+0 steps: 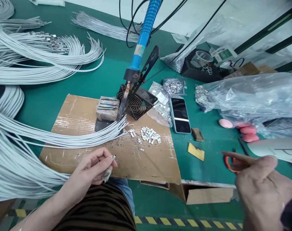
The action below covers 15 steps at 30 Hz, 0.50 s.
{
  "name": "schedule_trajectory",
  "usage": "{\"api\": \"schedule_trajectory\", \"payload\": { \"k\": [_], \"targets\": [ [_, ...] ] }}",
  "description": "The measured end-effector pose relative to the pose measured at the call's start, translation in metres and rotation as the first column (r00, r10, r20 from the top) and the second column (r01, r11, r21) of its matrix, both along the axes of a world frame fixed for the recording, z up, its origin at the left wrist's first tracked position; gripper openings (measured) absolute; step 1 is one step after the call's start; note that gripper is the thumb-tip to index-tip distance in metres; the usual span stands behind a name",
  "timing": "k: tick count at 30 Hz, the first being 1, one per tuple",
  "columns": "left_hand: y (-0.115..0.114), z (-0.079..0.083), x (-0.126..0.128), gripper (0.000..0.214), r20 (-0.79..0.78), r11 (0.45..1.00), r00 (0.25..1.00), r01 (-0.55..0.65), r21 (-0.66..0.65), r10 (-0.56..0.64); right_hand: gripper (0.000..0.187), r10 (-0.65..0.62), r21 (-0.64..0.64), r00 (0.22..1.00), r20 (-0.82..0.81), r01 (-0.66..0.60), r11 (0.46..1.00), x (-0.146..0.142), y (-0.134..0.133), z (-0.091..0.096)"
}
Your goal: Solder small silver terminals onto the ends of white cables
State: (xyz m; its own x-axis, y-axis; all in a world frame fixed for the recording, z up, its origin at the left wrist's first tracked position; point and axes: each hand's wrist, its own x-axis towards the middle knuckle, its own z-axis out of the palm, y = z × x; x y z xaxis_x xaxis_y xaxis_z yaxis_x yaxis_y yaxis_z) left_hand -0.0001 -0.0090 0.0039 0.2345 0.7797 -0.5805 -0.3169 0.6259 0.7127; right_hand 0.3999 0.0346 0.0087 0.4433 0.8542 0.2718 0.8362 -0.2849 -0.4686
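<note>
And there, the left hand [97, 166] had a small piece [114, 157] pinched in its fingers, just below the near wires [71, 137]; the right hand [263, 186] hovered by the scissors [226, 164], blurred, its grip impossible to tell; far wires [35, 39] showed metal tips [53, 41]; near ends seemed bare; clips [150, 135] lay loose on cardboard [155, 168].

The right hand [263, 189], near the table's [208, 170] front right corner, is blurred and cut off by the picture's edge; its grip cannot be read. It partly hides an orange loop [225, 163]. The dark-tipped bit [114, 157] in the left hand [95, 166] is too small to identify. White cables [15, 160] leave view past the table's left side.
</note>
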Motion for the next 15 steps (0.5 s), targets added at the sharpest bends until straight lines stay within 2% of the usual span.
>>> {"api": "schedule_trajectory", "payload": {
  "k": [1, 2, 4, 5, 6, 7, 8, 10, 15],
  "targets": [
    [0.001, 0.0, 0.001, 0.043, -0.012, 1.0, 1.0, 0.004, 0.004, -0.004, 0.06, 0.027, 0.006, 0.999, -0.047, -0.027, 1.0, -0.02, -0.009, -0.006],
    [0.002, 0.0, 0.002, 0.043, -0.039, 1.0, 0.999, 0.007, 0.018, -0.006, 0.058, 0.068, 0.025, 0.993, -0.091, -0.066, 0.998, -0.043, -0.018, -0.012],
    [0.002, -0.001, 0.004, 0.041, -0.116, 0.998, 0.993, 0.016, 0.065, -0.008, 0.039, 0.219, 0.084, 0.956, -0.195, -0.206, 0.975, -0.1, -0.034, -0.023],
    [0.002, -0.002, 0.005, 0.039, -0.151, 0.995, 0.988, 0.029, 0.095, -0.015, 0.023, 0.385, 0.166, 0.859, -0.338, -0.348, 0.923, -0.128, -0.039, -0.027],
    [0.002, -0.004, 0.005, 0.038, -0.177, 0.991, 0.984, 0.05, 0.121, -0.028, 0.011, 0.514, 0.252, 0.726, -0.456, -0.449, 0.857, -0.155, -0.043, -0.03],
    [0.002, -0.005, 0.005, 0.036, -0.193, 0.987, 0.98, 0.072, 0.144, -0.044, 0.012, 0.579, 0.297, 0.613, -0.538, -0.505, 0.811, -0.179, -0.044, -0.031],
    [0.001, -0.007, 0.005, 0.034, -0.201, 0.983, 0.978, 0.095, 0.16, -0.062, 0.014, 0.586, 0.317, 0.54, -0.604, -0.512, 0.798, -0.197, -0.044, -0.032],
    [0.0, -0.01, 0.005, 0.033, -0.21, 0.975, 0.974, 0.127, 0.183, -0.087, 0.014, 0.588, 0.349, 0.492, -0.643, -0.495, 0.796, -0.22, -0.041, -0.031],
    [0.001, -0.011, 0.006, 0.032, -0.212, 0.969, 0.971, 0.155, 0.195, -0.113, 0.018, 0.636, 0.406, 0.529, -0.562, -0.494, 0.769, -0.221, -0.034, -0.029]
  ]
}}
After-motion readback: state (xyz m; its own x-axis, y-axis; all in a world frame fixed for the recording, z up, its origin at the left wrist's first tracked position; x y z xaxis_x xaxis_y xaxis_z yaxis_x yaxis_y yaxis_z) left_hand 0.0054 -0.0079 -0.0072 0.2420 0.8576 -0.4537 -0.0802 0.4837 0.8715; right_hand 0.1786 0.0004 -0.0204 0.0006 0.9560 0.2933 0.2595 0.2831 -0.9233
